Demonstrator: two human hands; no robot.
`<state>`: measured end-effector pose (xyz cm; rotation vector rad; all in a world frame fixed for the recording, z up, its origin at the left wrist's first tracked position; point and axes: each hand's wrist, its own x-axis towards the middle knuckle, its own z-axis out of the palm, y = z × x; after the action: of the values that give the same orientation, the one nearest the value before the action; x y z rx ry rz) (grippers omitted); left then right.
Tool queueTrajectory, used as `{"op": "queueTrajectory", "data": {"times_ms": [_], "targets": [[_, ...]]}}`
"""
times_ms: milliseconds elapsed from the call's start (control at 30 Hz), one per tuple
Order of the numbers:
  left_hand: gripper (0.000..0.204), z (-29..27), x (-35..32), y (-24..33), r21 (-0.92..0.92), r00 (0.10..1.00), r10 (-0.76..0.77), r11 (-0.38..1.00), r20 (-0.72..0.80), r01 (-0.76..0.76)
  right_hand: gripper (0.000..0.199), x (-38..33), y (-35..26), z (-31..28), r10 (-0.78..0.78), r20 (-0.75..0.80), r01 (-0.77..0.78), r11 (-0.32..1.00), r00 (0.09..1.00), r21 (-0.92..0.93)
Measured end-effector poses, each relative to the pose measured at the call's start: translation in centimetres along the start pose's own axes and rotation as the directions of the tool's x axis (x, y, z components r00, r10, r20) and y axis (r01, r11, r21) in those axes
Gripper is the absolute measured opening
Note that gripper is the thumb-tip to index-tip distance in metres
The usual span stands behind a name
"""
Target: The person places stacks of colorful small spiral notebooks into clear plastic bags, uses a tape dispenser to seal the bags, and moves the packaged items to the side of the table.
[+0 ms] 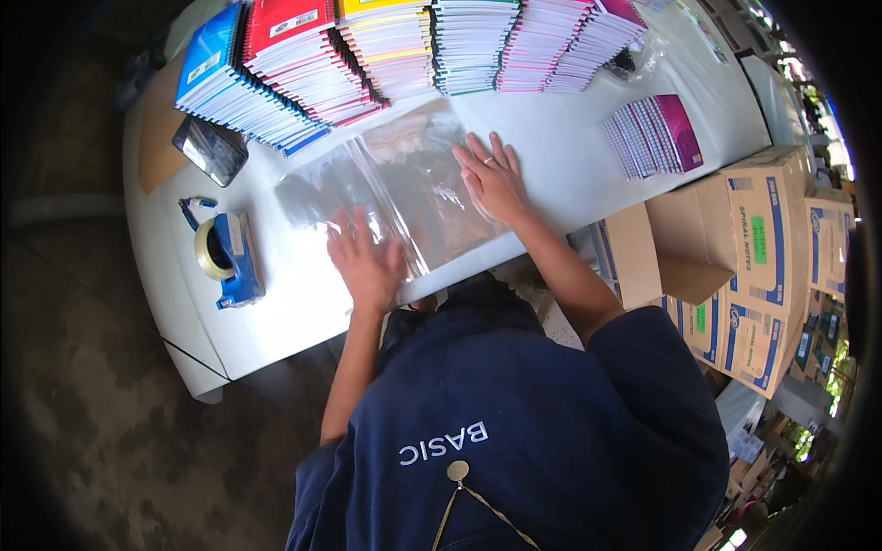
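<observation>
Your right hand [497, 182] is lying spread on clear plastic [424, 165], centre frame | your left hand [366, 266] is showing wide fingers (blurred; contact unclear) | notebook stacks [390, 64] are lining frame top

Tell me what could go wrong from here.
The clear plastic lies close to the table's near edge, so it could slip over or crease under the right hand.
The notebook stacks stand right beyond it; a bump might topple them.
The purple stack sits near the right edge and might get knocked off.
</observation>
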<state>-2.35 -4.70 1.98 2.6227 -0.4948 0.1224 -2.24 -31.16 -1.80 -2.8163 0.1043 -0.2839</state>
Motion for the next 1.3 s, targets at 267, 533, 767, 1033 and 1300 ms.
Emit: {"op": "queueTrajectory", "data": {"times_ms": [267,533,767,1033,1300], "targets": [[0.072,5.1,4.6,4.8,0.158,0.959,0.086,0.979,0.270,-0.132,0.046,-3.5,-1.9,-0.7,0.200,-0.051,-0.202,0.979,0.979,-0.039],[0.066,7.7,4.9,8.8,0.152,0.946,0.171,0.964,0.275,-0.219,0.046,-4.4,-0.1,-1.7,0.196,-0.068,-0.201,0.977,0.978,-0.071],[0.070,7.9,5.4,10.5,0.020,0.918,0.238,0.966,0.318,-0.257,0.055,-3.5,3.8,-2.9,0.112,-0.089,-0.101,0.988,0.990,0.116],[0.047,-5.8,18.0,23.2,-0.301,0.728,0.633,0.663,-0.262,-0.685,0.046,13.0,11.9,-25.9,-0.099,-0.667,0.136,0.991,0.739,0.003],[0.045,-6.4,26.0,29.0,-0.424,0.752,0.605,0.628,-0.263,-0.653,0.034,14.9,14.0,-29.4,-0.025,-0.092,0.020,0.999,0.995,-0.050]]}}
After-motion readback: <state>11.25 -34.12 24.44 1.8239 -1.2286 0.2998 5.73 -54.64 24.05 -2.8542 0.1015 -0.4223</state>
